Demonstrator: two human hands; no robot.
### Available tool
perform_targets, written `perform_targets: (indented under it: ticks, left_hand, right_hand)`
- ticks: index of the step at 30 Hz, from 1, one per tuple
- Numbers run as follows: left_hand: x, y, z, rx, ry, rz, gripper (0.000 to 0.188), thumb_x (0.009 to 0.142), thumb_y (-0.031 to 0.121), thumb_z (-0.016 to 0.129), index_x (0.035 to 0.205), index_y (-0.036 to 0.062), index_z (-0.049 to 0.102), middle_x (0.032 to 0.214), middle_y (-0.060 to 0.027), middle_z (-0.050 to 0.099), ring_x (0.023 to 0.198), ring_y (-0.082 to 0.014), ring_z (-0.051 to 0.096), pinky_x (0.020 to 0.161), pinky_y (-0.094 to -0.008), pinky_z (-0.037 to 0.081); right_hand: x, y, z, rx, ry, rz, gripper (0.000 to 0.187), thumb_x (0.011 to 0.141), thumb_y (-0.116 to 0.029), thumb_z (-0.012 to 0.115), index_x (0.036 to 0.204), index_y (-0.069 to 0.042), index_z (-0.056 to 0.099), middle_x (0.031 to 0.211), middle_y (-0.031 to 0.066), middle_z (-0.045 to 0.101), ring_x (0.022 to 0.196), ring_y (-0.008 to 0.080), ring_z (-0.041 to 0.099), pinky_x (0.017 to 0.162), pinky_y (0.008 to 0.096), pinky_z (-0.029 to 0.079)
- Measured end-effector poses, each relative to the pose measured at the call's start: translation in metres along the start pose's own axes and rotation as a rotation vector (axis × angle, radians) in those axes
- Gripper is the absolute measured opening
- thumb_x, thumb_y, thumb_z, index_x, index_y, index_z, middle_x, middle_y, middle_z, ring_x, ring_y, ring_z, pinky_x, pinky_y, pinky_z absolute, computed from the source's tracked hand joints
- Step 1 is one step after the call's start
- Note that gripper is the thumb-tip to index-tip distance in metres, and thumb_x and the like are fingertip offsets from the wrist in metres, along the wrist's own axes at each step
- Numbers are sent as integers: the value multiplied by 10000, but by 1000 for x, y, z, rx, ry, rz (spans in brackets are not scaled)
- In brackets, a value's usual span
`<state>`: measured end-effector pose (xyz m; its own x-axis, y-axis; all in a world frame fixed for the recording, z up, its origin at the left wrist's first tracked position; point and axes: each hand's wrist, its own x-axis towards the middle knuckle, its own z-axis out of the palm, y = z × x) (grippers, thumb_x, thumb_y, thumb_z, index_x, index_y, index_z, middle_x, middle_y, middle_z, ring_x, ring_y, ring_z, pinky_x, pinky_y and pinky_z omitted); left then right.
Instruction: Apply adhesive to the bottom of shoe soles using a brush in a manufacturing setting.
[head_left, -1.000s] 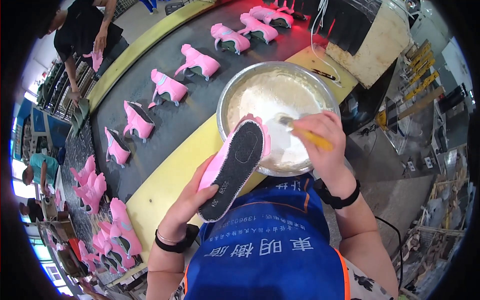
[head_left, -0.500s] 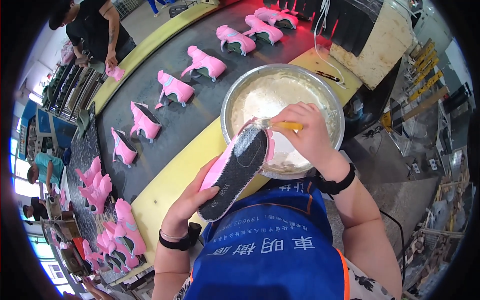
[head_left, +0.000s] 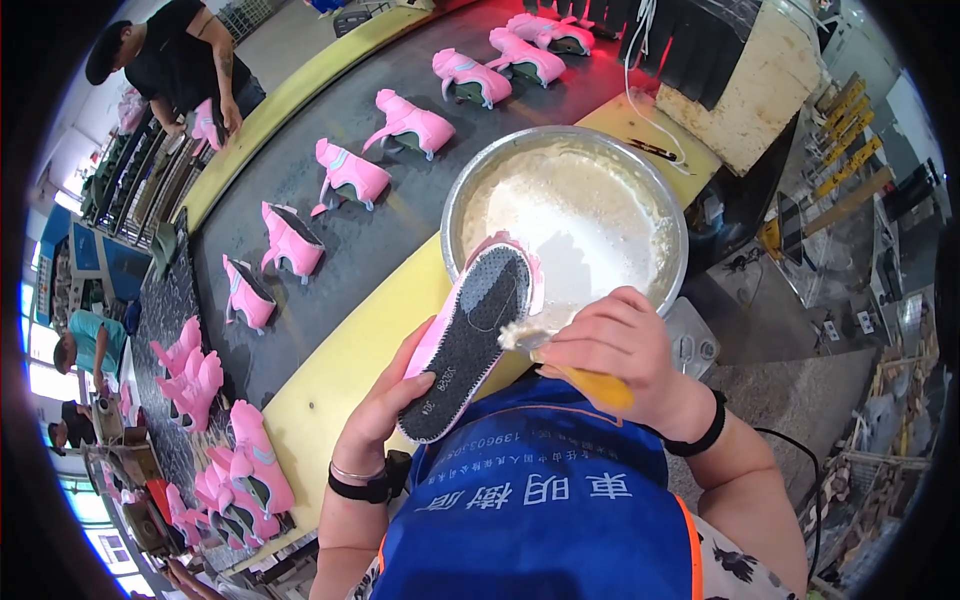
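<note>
In the head view, the left hand (head_left: 385,400) holds a pink shoe (head_left: 475,320) over the near edge of the worktop (head_left: 340,270). Its thumb presses on the dark sole, which faces up, and its other fingers wrap the side. The shoe slants, its far end over the rim of a metal bowl (head_left: 565,133), its near end over a blue apron (head_left: 540,540). A pale wet film covers the far end of the sole; the rest is dark.

The right hand (head_left: 620,345) has its fingers pinching a brush (head_left: 600,388) with a yellow handle. The whitened bristles are at the sole's right edge; whether they touch it I cannot tell.

The bowl sits on the worktop's yellow near edge, with white liquid (head_left: 600,240) inside. Beyond it, seven pink shoes (head_left: 410,125) stand in a slanting row. More pink shoes (head_left: 258,470) crowd the near left corner. Past the far edge, a co-worker (head_left: 185,50) in black holds another pink shoe (head_left: 208,125).
</note>
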<state>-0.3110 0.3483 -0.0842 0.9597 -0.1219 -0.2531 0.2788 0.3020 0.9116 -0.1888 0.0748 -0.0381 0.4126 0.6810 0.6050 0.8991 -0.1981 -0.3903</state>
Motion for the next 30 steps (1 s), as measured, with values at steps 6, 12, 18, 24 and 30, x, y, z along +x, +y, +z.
perform_targets:
  ticks: [6,12,18,24,30]
  left_hand:
    - [-2,0,-5,49,-14,26,825,901,275,597,1591,-22,255,1592,-184,382,1497,-267,337,1236,-385,215]
    - [-3,0,-17,114,-32,15,820,905,260,614,1599,6,260,1582,-178,394,1477,-261,368,1223,-377,245]
    - [-2,6,-31,25,-58,-38,853,895,318,625,1593,-13,265,1580,-172,399,1470,-254,376,1224,-366,240]
    - [-3,13,-41,16,-97,-102,866,875,325,639,1588,-17,285,1585,-168,399,1473,-242,374,1225,-346,236]
    - [-14,3,-46,8,-67,-60,878,873,336,642,1587,-23,279,1594,-171,386,1475,-244,375,1225,-347,240]
  right_hand:
    - [22,33,21,193,-36,331,210,831,-287,792,892,-94,737,833,100,695,785,279,672,683,386,489]
    - [54,93,22,62,34,535,244,841,-299,785,879,-60,755,813,147,706,763,318,686,655,414,512]
    - [65,78,20,386,143,185,180,840,-197,807,919,-45,753,901,113,713,843,274,688,770,359,527]
    - [74,70,47,479,-1,119,181,835,-185,814,952,-62,752,906,94,716,853,258,688,790,337,529]
    - [68,75,32,-25,4,397,225,856,-291,750,879,-72,707,809,108,705,724,303,680,658,414,523]
